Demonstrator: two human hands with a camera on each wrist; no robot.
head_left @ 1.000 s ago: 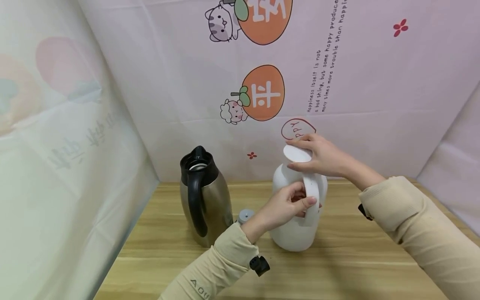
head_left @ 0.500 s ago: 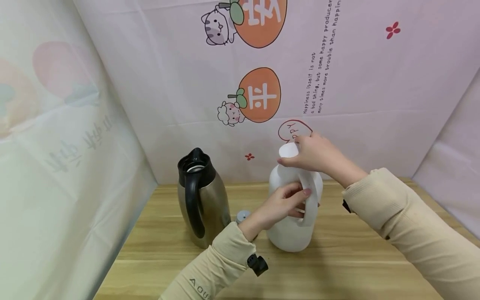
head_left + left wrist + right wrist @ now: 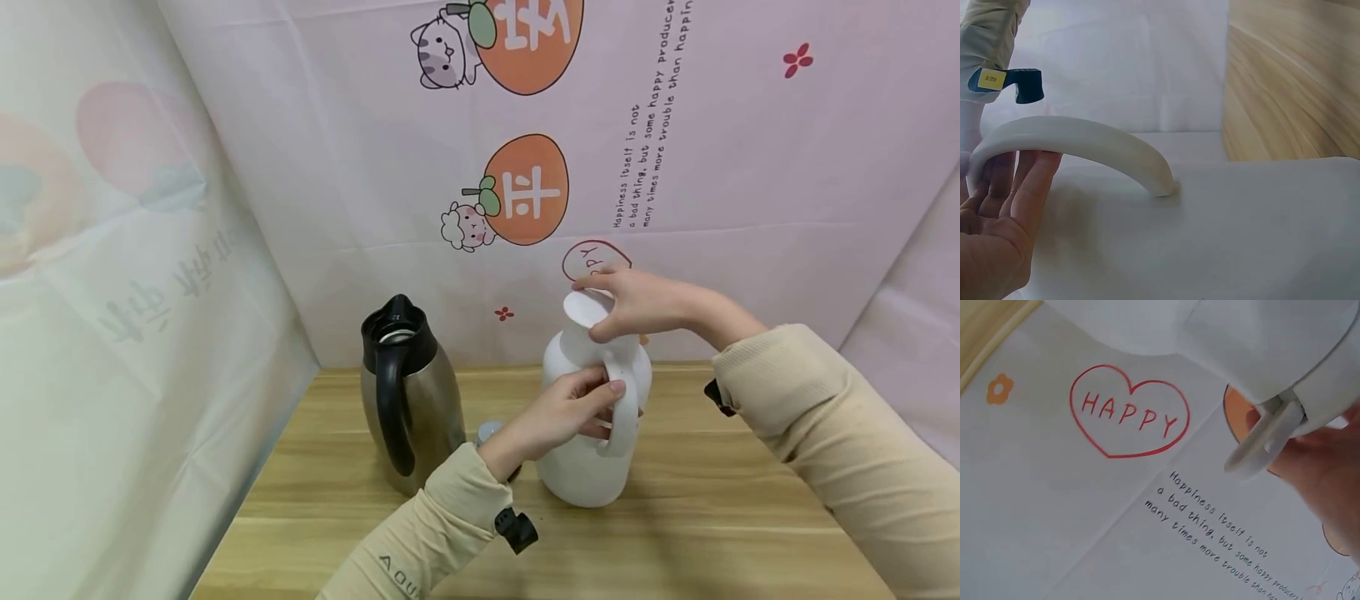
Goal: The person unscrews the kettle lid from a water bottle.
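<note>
A white vacuum jug [image 3: 585,475] stands upright on the table in the head view. My left hand [image 3: 558,412] holds its handle [image 3: 625,417], fingers through the loop and thumb against the outside. The left wrist view shows these fingers [image 3: 1035,184] under the curved handle. At the jug's top, my right hand [image 3: 648,304] grips the white lid [image 3: 587,308] between thumb and fingers. A white flap [image 3: 1260,444] juts from the top in the right wrist view, beside that hand. Part of the lid's rim is hidden by the hand.
Left of the white jug stands a steel jug [image 3: 431,417] with a black handle and an uncovered top. Between the jugs, a small grey-topped thing [image 3: 489,429] is partly hidden behind my left wrist. A printed cloth [image 3: 375,208] hangs behind the table [image 3: 300,517].
My right hand turned over the lid, covering more of it half a second ago, then turned back so more of the lid shows. My left hand kept its hold on the handle.
</note>
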